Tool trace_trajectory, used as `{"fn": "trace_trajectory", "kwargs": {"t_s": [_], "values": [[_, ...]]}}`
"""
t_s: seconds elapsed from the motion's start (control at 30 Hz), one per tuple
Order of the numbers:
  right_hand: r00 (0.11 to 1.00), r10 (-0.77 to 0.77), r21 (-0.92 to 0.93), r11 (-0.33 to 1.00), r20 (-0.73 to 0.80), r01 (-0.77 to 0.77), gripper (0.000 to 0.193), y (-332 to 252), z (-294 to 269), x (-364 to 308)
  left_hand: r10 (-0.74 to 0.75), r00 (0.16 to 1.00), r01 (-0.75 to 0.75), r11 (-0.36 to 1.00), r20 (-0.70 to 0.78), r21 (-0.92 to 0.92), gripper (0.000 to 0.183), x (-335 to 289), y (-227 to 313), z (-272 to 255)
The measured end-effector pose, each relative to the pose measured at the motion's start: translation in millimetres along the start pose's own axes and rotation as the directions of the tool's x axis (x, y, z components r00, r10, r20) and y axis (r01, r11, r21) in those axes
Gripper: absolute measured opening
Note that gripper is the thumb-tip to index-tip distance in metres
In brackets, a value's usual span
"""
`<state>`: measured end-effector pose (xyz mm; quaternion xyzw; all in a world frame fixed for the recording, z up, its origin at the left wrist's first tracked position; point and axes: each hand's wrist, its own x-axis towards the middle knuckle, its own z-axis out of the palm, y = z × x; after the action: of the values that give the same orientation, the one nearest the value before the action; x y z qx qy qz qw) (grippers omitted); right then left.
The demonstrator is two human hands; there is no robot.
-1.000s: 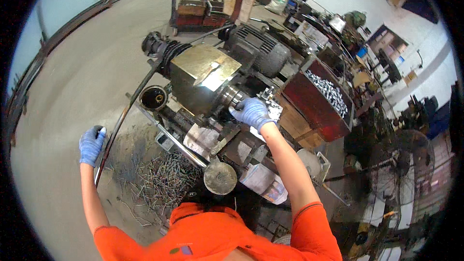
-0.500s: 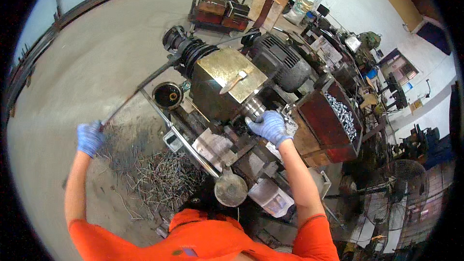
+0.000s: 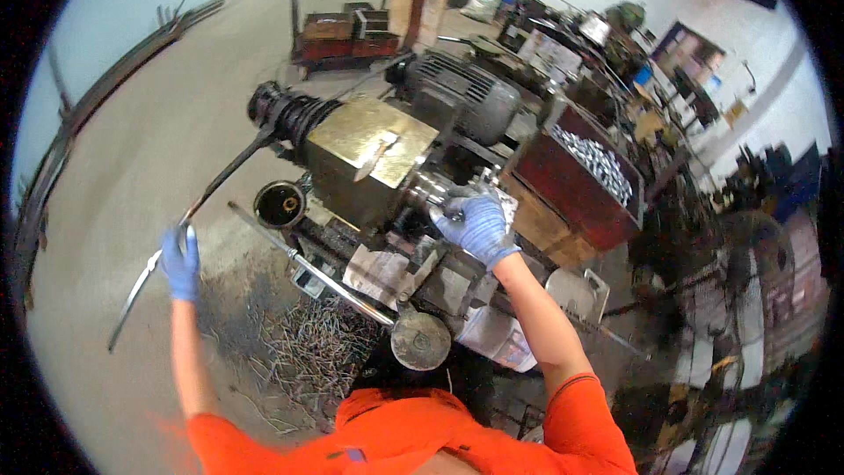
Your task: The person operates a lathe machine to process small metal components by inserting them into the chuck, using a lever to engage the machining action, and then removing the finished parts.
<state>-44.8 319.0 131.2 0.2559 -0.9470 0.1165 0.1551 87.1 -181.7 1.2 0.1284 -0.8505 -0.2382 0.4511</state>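
Observation:
My left hand (image 3: 180,266), in a blue-grey glove, is closed around the lower part of a long dark lever (image 3: 230,174) that slants down from the left end of the machine. A pale bar (image 3: 134,297) sticks out past that hand; whether it is one piece with the lever I cannot tell. My right hand (image 3: 479,227), gloved alike, curls at the shiny round spindle (image 3: 428,188) on the machine's right. Its fingers hide what they grip. On top of the brass-coloured machine cover (image 3: 338,136) lies a brush (image 3: 376,157).
A red bin (image 3: 571,180) of small metal parts stands at the right. Beside the machine are a motor (image 3: 470,92), an oily cup (image 3: 280,202), a chrome rail (image 3: 338,281) and a round plate (image 3: 420,340). Metal scraps (image 3: 316,347) litter the floor; a cart (image 3: 347,40) stands behind.
The view has shifted, so the machine sits farther left. My left hand now has the pale bar showing beyond it. My right hand stays by the spindle, its fingers posed slightly differently.

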Motion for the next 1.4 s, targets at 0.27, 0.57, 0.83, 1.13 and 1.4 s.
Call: {"fn": "trace_trajectory", "kwargs": {"t_s": [0.27,0.57,0.83,1.13,1.4], "values": [[0.929,0.272,0.070,0.962,-0.250,-0.263,0.017,64,-80,-140,-0.170,0.474,-0.187,0.939,0.864,0.287,0.030,-180,16,172],[0.671,0.724,-0.105,0.663,-0.163,-0.741,0.032,197,-104,-324,-0.159,0.621,-0.348,0.821,0.767,0.452,0.023,-66,47,152],[0.398,0.917,-0.480,0.335,-0.033,-0.811,0.052,335,-101,-479,-0.294,0.111,-0.320,0.894,0.949,0.314,0.035,-144,99,71],[0.376,0.920,-0.495,0.277,-0.111,-0.824,0.040,281,-79,-491,-0.364,0.510,0.634,0.771,0.779,-0.055,0.047,-100,40,62],[0.069,0.961,-0.451,-0.060,-0.266,-0.891,0.047,151,-106,-676,-0.736,0.608,0.764,0.644,0.300,0.031,0.041,-48,73,133]]}}
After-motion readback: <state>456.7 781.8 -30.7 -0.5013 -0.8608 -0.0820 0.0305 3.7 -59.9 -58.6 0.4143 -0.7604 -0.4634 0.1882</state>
